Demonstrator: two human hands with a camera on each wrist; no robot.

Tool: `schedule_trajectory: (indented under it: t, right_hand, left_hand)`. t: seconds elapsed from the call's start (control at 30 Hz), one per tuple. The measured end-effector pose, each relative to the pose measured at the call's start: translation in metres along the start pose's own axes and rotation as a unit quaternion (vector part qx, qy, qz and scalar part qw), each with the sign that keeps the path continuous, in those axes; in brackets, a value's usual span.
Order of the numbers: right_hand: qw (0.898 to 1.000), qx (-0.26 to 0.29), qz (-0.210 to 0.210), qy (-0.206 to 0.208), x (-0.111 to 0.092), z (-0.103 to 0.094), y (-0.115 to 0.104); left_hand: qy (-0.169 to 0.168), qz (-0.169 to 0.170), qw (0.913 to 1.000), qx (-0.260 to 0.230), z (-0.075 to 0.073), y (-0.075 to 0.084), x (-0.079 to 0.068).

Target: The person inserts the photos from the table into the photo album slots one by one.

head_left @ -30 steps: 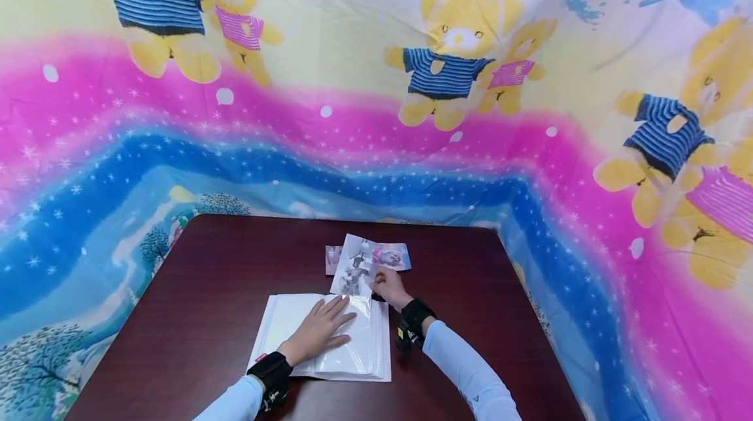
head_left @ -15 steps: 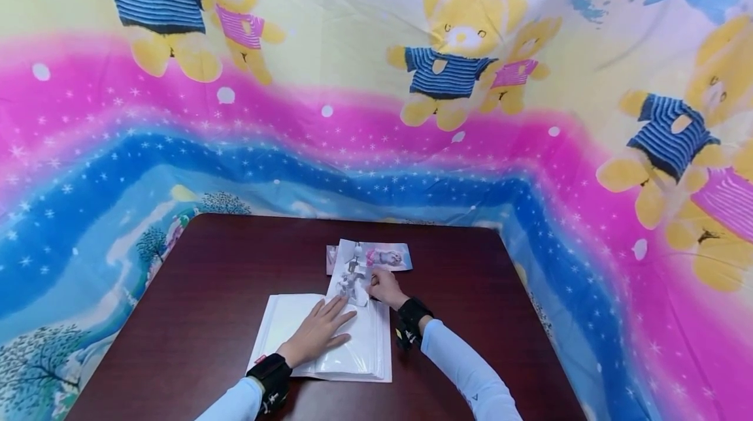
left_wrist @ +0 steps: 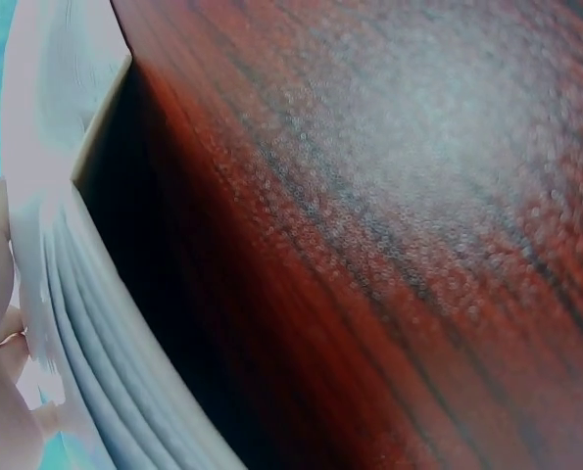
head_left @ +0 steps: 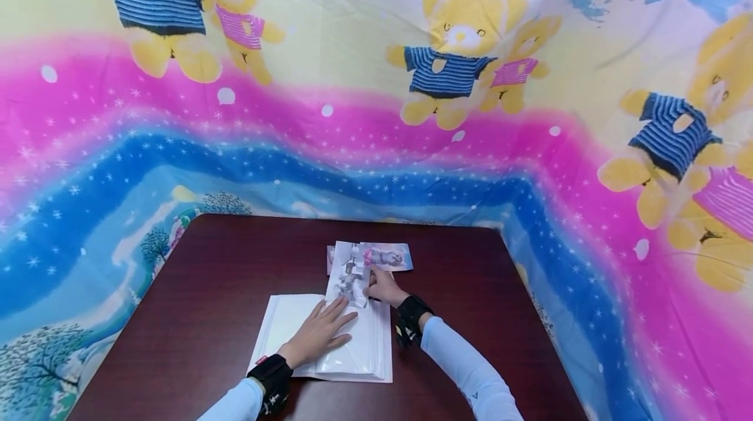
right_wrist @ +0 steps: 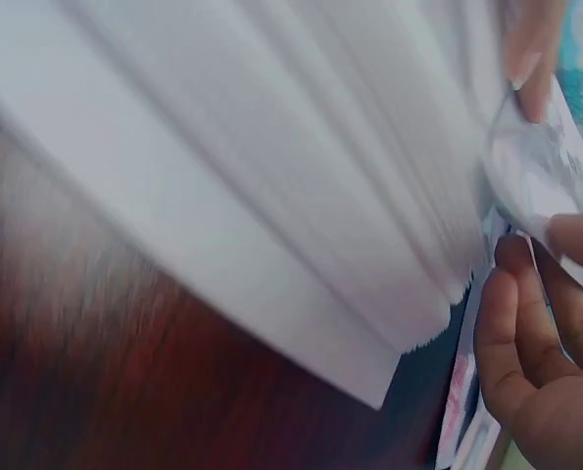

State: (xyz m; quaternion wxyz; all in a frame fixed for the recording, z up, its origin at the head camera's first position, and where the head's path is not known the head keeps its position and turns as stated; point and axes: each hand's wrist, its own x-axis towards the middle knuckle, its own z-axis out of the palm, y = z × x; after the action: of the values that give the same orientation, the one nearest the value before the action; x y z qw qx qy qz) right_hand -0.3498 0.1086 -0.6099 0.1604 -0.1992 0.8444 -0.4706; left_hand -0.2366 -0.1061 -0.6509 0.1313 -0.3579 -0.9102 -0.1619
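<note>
An open photo album [head_left: 353, 359] with white sleeve pages lies on the table. My left hand [head_left: 316, 335] rests flat across its pages, fingers spread, with the fingertips by the lower end of a photo print [head_left: 347, 275]. This print, greyish with dark figures, overlaps the album's top edge. My right hand [head_left: 385, 287] pinches the print at its right edge. In the right wrist view the held print [right_wrist: 541, 162] bows between the right thumb and fingers, and fingertips of my left hand [right_wrist: 533, 59] touch its other side. The print's lowest end is partly hidden by the left fingers.
Beyond the album lies another photo [head_left: 391, 256] with a pink-dressed animal, partly under the held print. A further print [head_left: 331, 257] peeks out at the left. The dark wooden table [head_left: 194, 316] meets a bear-patterned cloth [head_left: 353, 192] at its back and sides.
The held print has come down toward the album and shifted slightly left, its lower end now over the album's top edge. My right hand moved slightly left; the left hand stayed put.
</note>
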Motion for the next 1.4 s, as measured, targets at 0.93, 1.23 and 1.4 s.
schedule_trajectory:
  t: [0.93,1.23,1.4]
  right_hand:
    - [0.991,0.010,0.033,0.127,-0.008,0.004,0.008]
    - [0.994,-0.021,0.034,0.098,-0.004,-0.006,0.000]
    - [0.984,0.138,0.079,0.075,-0.003,0.001,0.007]
  left_hand:
    - [-0.024,-0.025,0.9985,0.042,-0.003,0.007,0.001]
    - [-0.037,-0.039,0.9975,0.045,-0.002,0.004,0.002]
    - [-0.008,-0.041,0.9988,0.026,0.001,0.005,-0.003]
